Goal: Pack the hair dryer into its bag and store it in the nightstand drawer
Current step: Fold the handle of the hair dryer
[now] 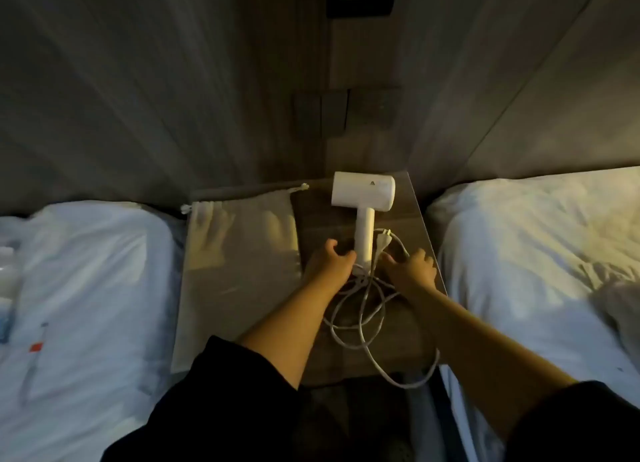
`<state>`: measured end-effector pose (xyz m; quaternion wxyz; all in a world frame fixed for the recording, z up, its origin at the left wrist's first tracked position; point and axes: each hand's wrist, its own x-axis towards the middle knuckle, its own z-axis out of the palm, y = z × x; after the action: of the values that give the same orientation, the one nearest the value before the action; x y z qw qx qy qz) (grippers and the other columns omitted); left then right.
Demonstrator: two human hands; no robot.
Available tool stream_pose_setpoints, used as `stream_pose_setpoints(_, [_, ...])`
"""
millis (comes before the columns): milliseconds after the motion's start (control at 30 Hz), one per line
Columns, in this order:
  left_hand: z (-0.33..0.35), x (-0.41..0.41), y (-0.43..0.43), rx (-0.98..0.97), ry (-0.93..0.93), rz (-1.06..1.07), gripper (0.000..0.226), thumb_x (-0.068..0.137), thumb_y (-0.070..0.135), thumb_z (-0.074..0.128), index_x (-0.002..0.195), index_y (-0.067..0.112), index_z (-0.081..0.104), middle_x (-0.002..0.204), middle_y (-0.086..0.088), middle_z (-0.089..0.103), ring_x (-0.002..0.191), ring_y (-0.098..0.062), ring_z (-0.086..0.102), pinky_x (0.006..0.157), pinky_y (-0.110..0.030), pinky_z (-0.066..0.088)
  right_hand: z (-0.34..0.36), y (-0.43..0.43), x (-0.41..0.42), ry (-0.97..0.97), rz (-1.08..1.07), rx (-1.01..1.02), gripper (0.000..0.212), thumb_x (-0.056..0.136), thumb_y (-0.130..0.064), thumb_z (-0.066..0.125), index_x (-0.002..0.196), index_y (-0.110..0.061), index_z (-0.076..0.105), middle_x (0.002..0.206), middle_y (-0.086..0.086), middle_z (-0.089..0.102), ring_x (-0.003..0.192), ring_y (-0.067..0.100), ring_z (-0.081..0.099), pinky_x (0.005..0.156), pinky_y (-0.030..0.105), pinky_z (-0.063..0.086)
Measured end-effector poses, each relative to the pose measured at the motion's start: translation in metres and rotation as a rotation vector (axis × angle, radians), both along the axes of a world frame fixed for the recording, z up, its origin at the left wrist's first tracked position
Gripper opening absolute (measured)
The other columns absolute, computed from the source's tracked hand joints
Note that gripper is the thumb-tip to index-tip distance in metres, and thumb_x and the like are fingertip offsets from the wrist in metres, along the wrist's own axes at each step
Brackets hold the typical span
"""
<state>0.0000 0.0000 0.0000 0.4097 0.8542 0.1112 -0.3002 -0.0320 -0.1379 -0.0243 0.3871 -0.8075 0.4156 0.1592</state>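
The white hair dryer (363, 202) lay flat on the nightstand (408, 340), its handle pointing toward the person; it looked rigid and light, best taken by that handle. Its limp cord (360, 319) trailed loosely nearer the person. Left of the dryer lay the soft drawstring bag (239, 253). The left hand (329, 264) curled open beside the handle, not clamped; the right hand (412, 267) spread open over the cord.

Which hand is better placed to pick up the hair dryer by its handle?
Left. The left hand is open right beside the handle of the hair dryer, fingers curled toward it. The right hand rests over the cord near the plug.
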Motion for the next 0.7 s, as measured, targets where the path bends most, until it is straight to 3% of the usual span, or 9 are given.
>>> stream_pose_setpoints(167, [-0.03,0.012,-0.021,0.154,-0.123,-0.104,0.055,0.09,0.043,0.05,0.137,0.018,0.038,0.132,-0.006,0.053,0.113,-0.023,0.055,0.076,-0.032,0.044,-0.032,0.001,0.015,-0.13,0.122,-0.234,0.069,0.08,-0.054,0.057,0.13,-0.009,0.042,0.139,0.013,0.039,0.129,0.031,0.035,0.1,0.049,0.042])
stream_pose_setpoints(300, [-0.049,0.018,-0.023,0.189,-0.186,-0.206,0.046,0.084,0.048,0.056,0.118,0.017,0.055,0.112,-0.005,0.063,0.097,-0.021,0.061,0.071,-0.032,0.049,-0.049,-0.002,0.022,-0.197,0.197,-0.36,0.066,0.078,-0.048,0.061,0.129,-0.009,0.042,0.135,0.012,0.044,0.124,0.03,0.04,0.097,0.045,0.041])
stream_pose_setpoints(433, [-0.058,0.027,-0.028,0.179,-0.186,-0.221,0.053,0.08,0.045,0.062,0.123,0.015,0.05,0.117,-0.008,0.06,0.101,-0.023,0.061,0.076,-0.035,0.05,-0.061,-0.01,0.023,-0.294,0.197,-0.403,0.05,0.077,-0.037,0.064,0.118,-0.012,0.052,0.119,0.009,0.056,0.111,0.028,0.051,0.085,0.039,0.045])
stream_pose_setpoints(567, [-0.066,0.028,-0.034,0.311,-0.334,-0.271,0.06,0.079,0.048,0.063,0.126,0.013,0.048,0.121,-0.009,0.058,0.107,-0.025,0.058,0.073,-0.035,0.046,-0.067,-0.02,0.02,-0.355,0.259,-0.438,0.036,0.077,-0.028,0.062,0.109,-0.012,0.056,0.105,0.008,0.062,0.096,0.025,0.057,0.072,0.032,0.044])
stream_pose_setpoints(700, [-0.073,0.024,-0.033,0.277,-0.457,-0.261,0.057,0.078,0.047,0.063,0.121,0.012,0.051,0.117,-0.009,0.06,0.103,-0.026,0.06,0.072,-0.033,0.046,-0.074,-0.022,0.016,-0.422,0.287,-0.464,0.028,0.08,-0.022,0.057,0.105,-0.009,0.054,0.105,0.01,0.059,0.096,0.026,0.056,0.079,0.038,0.048])
